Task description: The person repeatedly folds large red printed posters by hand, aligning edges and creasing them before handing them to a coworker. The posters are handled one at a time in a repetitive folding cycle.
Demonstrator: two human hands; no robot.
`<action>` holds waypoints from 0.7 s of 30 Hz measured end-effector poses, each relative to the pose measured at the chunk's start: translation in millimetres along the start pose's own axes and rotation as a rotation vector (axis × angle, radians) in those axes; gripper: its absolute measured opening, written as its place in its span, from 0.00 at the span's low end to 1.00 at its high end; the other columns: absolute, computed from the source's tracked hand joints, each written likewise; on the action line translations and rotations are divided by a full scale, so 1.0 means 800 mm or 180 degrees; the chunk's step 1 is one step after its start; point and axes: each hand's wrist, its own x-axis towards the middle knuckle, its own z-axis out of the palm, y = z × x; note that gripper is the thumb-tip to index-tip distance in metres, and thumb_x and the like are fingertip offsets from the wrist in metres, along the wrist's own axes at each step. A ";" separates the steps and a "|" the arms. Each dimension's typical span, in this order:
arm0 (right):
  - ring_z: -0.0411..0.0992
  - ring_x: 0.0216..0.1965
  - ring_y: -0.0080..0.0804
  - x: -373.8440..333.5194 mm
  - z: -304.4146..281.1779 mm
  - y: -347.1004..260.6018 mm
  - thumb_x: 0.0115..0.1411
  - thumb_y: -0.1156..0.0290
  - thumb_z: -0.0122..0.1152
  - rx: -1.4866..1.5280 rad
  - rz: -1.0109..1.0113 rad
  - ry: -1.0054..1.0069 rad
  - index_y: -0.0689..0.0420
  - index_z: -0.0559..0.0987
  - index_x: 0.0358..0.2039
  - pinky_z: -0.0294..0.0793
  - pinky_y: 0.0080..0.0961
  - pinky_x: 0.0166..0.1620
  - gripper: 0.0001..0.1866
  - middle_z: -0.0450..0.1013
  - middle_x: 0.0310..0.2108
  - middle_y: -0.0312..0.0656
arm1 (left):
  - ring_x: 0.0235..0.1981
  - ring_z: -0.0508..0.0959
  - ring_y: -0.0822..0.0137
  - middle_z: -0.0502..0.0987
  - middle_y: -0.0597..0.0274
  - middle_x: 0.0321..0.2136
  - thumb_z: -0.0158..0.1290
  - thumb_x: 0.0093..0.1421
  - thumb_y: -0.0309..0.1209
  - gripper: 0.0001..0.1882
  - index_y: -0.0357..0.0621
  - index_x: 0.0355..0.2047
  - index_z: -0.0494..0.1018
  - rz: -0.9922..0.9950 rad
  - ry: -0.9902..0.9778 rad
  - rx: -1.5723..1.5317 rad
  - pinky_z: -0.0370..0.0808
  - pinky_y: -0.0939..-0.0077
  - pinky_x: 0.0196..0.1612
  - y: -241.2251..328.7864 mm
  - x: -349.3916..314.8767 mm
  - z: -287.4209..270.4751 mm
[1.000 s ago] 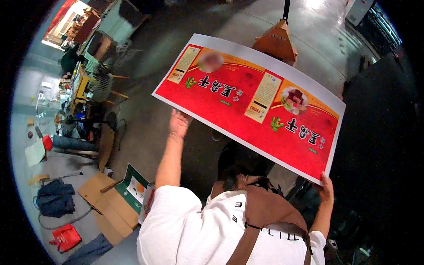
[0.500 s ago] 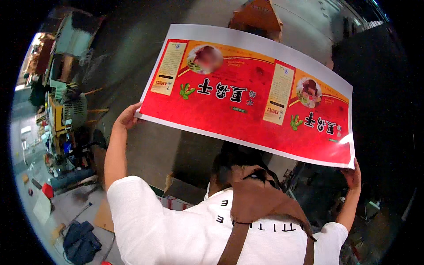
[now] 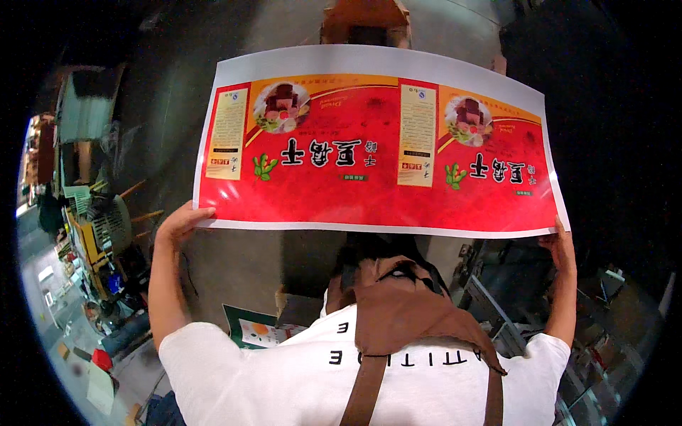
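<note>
A large printed sheet [image 3: 312, 202], mostly red with a white margin, is stretched out in front of me. It carries two repeats of a packaging design, each with a round food picture, a pale side panel and dark lettering, seen upside down. At its near left corner my left hand [image 3: 186, 219] pinches the edge, thumb on top. My right hand [image 3: 561, 245] grips the near right corner, its fingers partly hidden by the sheet. The sheet bows slightly between both hands, and light glints near its right edge.
Beyond the sheet's far edge stands an orange-brown box [image 3: 366, 15]. A green and white carton [image 3: 257, 332] is by my left upper arm. Metal framework [image 3: 501, 312] lies to the right, inside my right arm. Cluttered furniture [image 3: 106, 220] fills the far left.
The sheet has turned to lie more level and shifted left. My left hand has come lower and further left, while my right hand has risen. Both keep their hold.
</note>
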 end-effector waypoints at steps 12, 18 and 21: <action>0.66 0.19 0.18 0.097 0.156 -0.121 0.51 0.53 0.55 -0.0549 -0.0732 -0.0445 0.54 0.71 0.35 0.63 0.16 0.20 0.18 0.67 0.22 0.30 | 0.34 0.78 0.63 0.76 0.56 0.33 0.53 0.52 0.45 0.26 0.40 0.46 0.65 0.0496 -0.0831 -0.0165 0.73 0.68 0.41 0.177 0.145 0.112; 0.67 0.15 0.22 0.109 0.213 -0.142 0.51 0.54 0.55 -0.0875 -0.0726 -0.0742 0.61 0.71 0.34 0.65 0.17 0.16 0.21 0.69 0.20 0.37 | 0.34 0.78 0.59 0.76 0.54 0.31 0.49 0.56 0.42 0.17 0.42 0.39 0.67 0.0126 -0.0746 0.0235 0.75 0.66 0.39 0.213 0.171 0.153; 0.70 0.20 0.21 0.089 0.172 -0.151 0.51 0.54 0.54 -0.0319 -0.0929 -0.0496 0.60 0.72 0.37 0.67 0.16 0.19 0.22 0.72 0.24 0.36 | 0.34 0.78 0.59 0.75 0.53 0.33 0.49 0.56 0.40 0.18 0.39 0.41 0.66 0.0998 -0.0652 -0.0535 0.75 0.67 0.38 0.208 0.116 0.133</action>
